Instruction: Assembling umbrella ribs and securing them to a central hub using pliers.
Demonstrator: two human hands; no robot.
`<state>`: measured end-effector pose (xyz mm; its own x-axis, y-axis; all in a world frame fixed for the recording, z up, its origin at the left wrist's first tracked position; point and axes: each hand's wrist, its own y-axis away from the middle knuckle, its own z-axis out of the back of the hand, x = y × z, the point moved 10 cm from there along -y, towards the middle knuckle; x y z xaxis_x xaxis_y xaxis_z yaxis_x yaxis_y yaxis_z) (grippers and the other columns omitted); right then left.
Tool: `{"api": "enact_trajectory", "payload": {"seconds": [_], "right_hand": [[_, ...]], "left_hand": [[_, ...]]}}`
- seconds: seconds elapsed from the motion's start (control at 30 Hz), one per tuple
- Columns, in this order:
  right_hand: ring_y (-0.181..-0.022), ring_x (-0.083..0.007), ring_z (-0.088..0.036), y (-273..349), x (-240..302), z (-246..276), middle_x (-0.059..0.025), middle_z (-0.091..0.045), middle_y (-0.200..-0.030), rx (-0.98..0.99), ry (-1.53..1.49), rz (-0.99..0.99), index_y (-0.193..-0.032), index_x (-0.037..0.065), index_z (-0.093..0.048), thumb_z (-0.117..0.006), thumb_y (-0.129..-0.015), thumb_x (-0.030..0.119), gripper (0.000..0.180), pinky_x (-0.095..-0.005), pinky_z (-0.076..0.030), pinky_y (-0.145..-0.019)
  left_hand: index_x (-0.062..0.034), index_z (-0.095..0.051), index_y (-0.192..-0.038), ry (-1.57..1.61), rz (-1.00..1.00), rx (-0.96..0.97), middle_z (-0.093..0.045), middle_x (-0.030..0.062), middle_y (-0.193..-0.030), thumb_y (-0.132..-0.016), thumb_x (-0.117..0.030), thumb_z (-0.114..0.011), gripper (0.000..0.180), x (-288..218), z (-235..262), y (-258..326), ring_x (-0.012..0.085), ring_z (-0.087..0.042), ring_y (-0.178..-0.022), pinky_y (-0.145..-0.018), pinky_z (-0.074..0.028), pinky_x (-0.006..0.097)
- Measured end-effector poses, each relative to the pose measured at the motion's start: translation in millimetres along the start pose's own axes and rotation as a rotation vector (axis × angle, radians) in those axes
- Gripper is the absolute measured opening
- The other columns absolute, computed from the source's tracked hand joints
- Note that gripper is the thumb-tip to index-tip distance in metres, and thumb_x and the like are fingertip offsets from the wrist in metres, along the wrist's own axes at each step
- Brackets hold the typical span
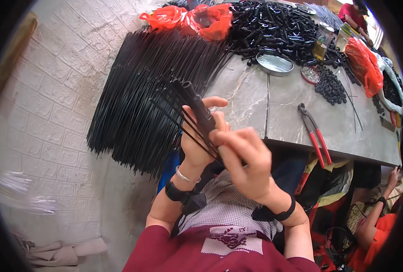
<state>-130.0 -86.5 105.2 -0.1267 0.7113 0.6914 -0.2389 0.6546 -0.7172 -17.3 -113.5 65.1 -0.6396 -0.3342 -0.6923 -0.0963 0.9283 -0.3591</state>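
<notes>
- Lower ctr: wearer's maroon shirt (183, 254) is showing, checked cloth (224, 199) is lying above it.
- Ctr: R hand (246, 156), black band on wrist, is reaching in from the right; thumb + fingertips are meeting at the lower end of the black tubes (197, 106). Contact spot is hiding behind fingers, can't tell if they're clamped on anything.
- Ctr, just L of that: L hand (194, 147), bangle + black wristband, is clamping round the tubes. Tubes are slanting toward upper L, an open end facing up; a few thin black rods (190, 129) are running alongside, same hand.
- Lower R: another person's arm w/ orange sleeve (378, 238) is showing by the table edge.
- R of ctr: red-handled pliers (313, 141) are lying on the grey table (242, 95), handles jutting past the front edge.
- L of ctr: big bundle of black rods (138, 109) is spreading out behind L hand.
- Upper R: small black pcs (330, 86) are sitting in a heap beside a small round dish (311, 83); metal dish (274, 73) is lying near.
- Top ctr: glossy black parts (274, 29) are piling up, orange-red bag (210, 20) touching on L, jar (322, 43) standing on R.
- Far upper R: person in maroon (352, 16) is leaning over the table.
</notes>
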Motion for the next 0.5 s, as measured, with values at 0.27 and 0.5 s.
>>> {"api": "enact_trajectory", "payload": {"seconds": [0.27,0.5], "right_hand": [[-0.067,-0.0116,-0.065,-8,-41,1,-0.0084,-0.06,-0.082,0.021,-0.23,-0.346,-0.095,-0.004,-0.066,-0.063,-0.081,-0.004,0.014,-0.0213,-0.05,-0.056],[-0.06,-0.0074,-0.061,-12,-54,-2,-0.0048,-0.06,-0.078,0.047,-0.178,-0.394,-0.092,-0.003,-0.068,-0.065,-0.078,-0.002,0.014,-0.0173,-0.045,-0.053]], "left_hand": [[0.0054,-0.032,-0.134,0.039,0.15,-0.152,-0.045,-0.0002,-0.056,-0.094,-0.061,-0.029,0.078,16,11,5,0.0027,-0.03,-0.044,-0.04,-0.025,0.018],[0.0051,-0.023,-0.14,0.075,0.189,-0.023,-0.05,0.0007,-0.059,-0.093,-0.058,-0.034,0.079,21,7,3,0.0029,-0.032,-0.045,-0.04,-0.023,0.02]]}}
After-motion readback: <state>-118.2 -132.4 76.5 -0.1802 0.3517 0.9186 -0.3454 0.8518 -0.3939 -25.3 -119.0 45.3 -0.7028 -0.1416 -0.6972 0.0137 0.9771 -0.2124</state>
